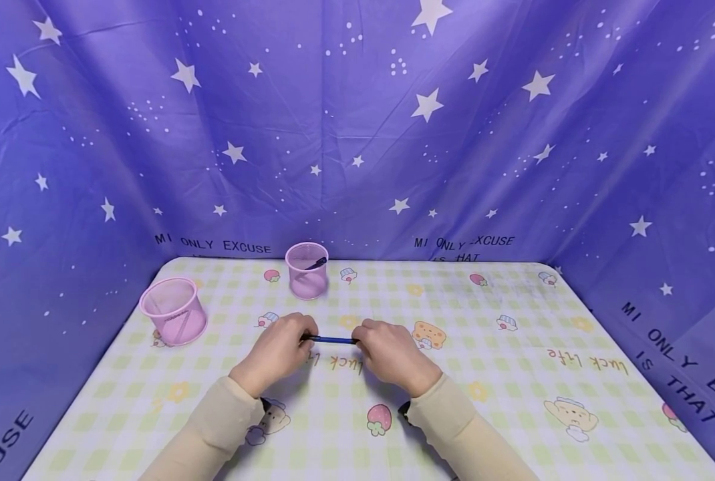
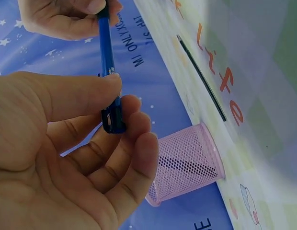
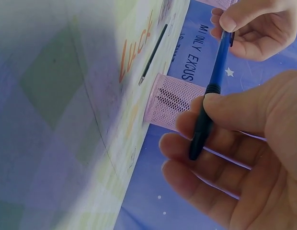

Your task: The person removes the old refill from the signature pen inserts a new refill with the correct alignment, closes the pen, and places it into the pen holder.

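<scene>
A blue pen with black ends spans the gap between the two hands, above the table. My left hand pinches its clip end between thumb and fingers; in the left wrist view the black clip shows by the fingers. My right hand pinches the ribbed black grip at the other end, the dark tip pointing past the fingers. A thin dark pen refill lies on the tablecloth, seen in both wrist views. In the head view I cannot make out the refill.
A pink mesh cup holding a dark pen stands near the table's back edge. Another pink mesh cup stands at the left, with something thin and dark showing in it. A checked tablecloth covers the table; starry purple curtains surround it.
</scene>
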A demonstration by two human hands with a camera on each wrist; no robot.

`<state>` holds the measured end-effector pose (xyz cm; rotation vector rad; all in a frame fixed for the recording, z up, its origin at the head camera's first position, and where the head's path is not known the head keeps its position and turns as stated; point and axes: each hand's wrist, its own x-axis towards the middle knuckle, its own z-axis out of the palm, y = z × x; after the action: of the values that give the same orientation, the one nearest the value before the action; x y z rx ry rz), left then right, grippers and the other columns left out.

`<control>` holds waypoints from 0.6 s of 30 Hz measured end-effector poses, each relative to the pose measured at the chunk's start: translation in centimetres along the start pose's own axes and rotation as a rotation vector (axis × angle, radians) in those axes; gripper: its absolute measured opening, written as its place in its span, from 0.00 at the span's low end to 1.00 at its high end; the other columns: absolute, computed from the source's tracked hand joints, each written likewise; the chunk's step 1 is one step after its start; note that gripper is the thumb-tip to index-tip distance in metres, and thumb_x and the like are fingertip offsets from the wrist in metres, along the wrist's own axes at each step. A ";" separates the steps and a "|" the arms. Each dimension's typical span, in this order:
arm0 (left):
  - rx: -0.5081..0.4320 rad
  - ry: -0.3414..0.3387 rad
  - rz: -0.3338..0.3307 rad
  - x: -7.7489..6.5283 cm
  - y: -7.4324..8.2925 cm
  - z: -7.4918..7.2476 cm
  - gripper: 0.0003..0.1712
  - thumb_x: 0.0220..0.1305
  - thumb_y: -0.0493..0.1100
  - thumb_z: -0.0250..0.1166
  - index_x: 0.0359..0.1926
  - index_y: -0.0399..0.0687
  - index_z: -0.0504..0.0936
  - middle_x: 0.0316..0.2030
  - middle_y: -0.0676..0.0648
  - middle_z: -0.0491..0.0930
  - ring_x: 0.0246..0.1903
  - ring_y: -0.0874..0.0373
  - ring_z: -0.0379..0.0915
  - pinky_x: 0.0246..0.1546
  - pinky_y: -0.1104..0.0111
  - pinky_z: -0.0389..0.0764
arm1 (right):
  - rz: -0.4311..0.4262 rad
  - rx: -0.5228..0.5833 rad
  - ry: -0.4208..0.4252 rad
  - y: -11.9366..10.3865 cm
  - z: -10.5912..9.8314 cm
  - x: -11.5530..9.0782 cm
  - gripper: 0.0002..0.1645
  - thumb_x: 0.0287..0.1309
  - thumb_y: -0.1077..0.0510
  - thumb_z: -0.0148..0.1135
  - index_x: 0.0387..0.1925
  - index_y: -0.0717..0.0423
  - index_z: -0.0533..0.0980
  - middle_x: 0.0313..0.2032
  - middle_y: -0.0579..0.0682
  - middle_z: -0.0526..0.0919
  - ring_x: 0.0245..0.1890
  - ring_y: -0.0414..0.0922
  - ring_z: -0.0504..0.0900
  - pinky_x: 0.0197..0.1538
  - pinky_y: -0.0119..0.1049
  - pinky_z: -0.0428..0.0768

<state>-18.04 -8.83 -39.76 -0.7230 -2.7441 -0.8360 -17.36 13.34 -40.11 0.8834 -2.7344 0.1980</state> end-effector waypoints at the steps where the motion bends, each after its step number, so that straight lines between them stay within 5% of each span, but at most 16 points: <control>1: 0.001 0.003 0.000 0.0 0.0 0.0 0.10 0.49 0.30 0.69 0.30 0.48 0.82 0.27 0.54 0.76 0.29 0.61 0.72 0.34 0.64 0.75 | 0.002 0.000 0.002 0.0 0.0 0.0 0.04 0.54 0.61 0.65 0.33 0.50 0.81 0.27 0.41 0.77 0.27 0.40 0.78 0.27 0.36 0.75; 18: -0.003 0.049 0.010 0.0 0.0 -0.3 0.10 0.48 0.28 0.67 0.30 0.46 0.82 0.28 0.53 0.77 0.30 0.60 0.73 0.34 0.64 0.75 | 0.021 0.017 -0.008 0.0 -0.1 0.0 0.05 0.54 0.62 0.64 0.33 0.50 0.80 0.27 0.41 0.76 0.27 0.39 0.77 0.27 0.36 0.75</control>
<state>-18.03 -9.00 -39.46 -0.7063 -2.6942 -0.8452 -17.35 13.40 -40.05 0.8627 -2.7543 0.2226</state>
